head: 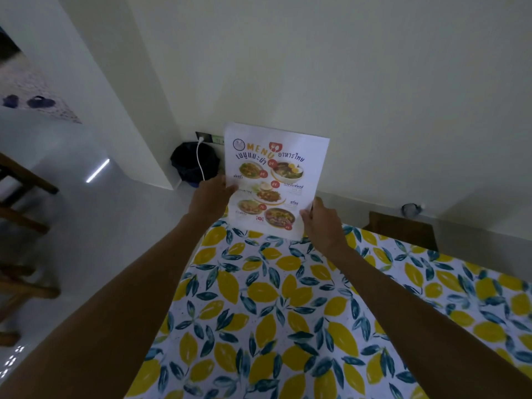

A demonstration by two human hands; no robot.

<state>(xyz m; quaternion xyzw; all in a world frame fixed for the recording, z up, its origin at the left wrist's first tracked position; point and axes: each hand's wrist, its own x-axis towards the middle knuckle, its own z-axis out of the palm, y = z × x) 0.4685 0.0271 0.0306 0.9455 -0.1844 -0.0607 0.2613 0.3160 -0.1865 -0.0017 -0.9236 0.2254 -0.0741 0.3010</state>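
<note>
A white menu sheet (276,171) with food pictures stands upright above the far edge of the table, its printed side facing me. My left hand (211,197) pinches its left edge about halfway up, thumb on the front. My right hand (322,221) pinches its lower right edge. Both arms stretch forward over a table covered with a lemon-patterned cloth (288,312).
A pale wall rises right behind the menu. On the floor in the corner sits a black bin (190,164) with a white cable (200,159) hanging from a wall socket. A wooden chair back (403,228) is at the table's far side; wooden furniture (20,214) stands at the left.
</note>
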